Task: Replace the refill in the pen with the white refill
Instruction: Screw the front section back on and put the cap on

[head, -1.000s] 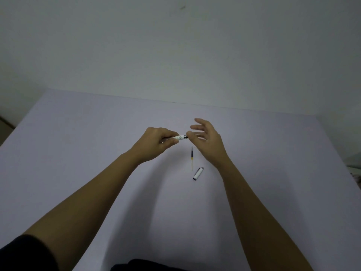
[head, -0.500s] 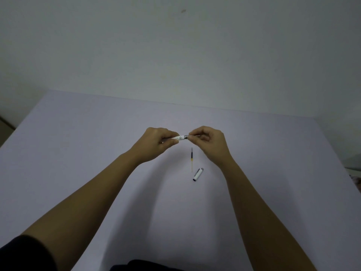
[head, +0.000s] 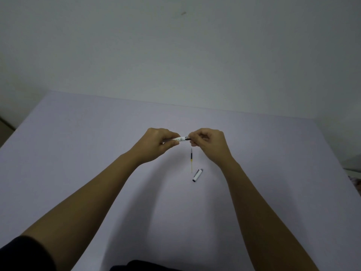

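My left hand [head: 156, 143] grips the white pen barrel [head: 180, 139], held level above the table. My right hand [head: 209, 142] pinches the pen's dark front end [head: 188, 138] with closed fingertips; what lies inside those fingers is hidden. A thin refill [head: 191, 160], dark at the far end and yellowish then pale toward me, lies on the table just below the hands. The white pen cap [head: 197, 175] with a silver tip lies to its right, nearer me.
The pale lavender table [head: 78, 153] runs to a plain wall at the back. Its right edge [head: 340, 159] drops off beside some clutter. My dark sleeve [head: 21, 253] shows at the lower left.
My right hand's fingers, spread open a second ago, have closed onto the pen's front end. The left hand, refill and cap have stayed put.
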Demonstrator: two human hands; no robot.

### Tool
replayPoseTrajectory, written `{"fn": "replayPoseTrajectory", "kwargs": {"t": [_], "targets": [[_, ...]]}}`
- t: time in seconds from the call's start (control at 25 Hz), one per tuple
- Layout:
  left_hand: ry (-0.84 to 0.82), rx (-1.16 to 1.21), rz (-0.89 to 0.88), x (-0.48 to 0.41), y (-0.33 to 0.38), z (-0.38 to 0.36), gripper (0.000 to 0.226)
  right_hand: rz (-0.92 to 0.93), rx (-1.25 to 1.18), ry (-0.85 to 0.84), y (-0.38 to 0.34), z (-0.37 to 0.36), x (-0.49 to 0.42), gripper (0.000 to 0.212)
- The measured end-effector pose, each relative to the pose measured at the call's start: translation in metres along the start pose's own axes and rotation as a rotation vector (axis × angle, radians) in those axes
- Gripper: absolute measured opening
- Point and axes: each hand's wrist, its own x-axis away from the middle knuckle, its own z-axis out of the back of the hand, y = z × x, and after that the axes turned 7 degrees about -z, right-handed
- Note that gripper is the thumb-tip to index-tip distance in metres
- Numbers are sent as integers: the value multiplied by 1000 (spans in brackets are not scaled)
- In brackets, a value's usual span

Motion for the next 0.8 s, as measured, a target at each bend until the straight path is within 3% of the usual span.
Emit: {"fn": "replayPoseTrajectory", "kwargs": {"t": [0.12, 0.32, 0.44, 0.52, 0.64, 0.72, 0.8], "targets": [[9, -11, -5, 1, 0, 1, 19, 72, 42, -19, 1, 1, 2, 21], [6, -1, 3, 0, 1, 3, 19, 42, 83, 9, 3, -1, 1, 2], [8, 9, 7, 1, 1, 4, 19, 100, 96, 10, 3, 0, 2, 15], [2, 9, 10, 1, 2, 4, 19, 87, 123, 15, 3, 1, 1, 4], [5, 17, 15, 1, 2, 4, 18, 69, 117, 14, 3, 0, 2, 2], [8, 17, 20, 2, 2, 4, 18, 129, 109, 19, 3, 0, 3, 13], [2, 16, 22, 2, 3, 3, 17, 130, 124, 29, 4, 0, 2, 7]]}}
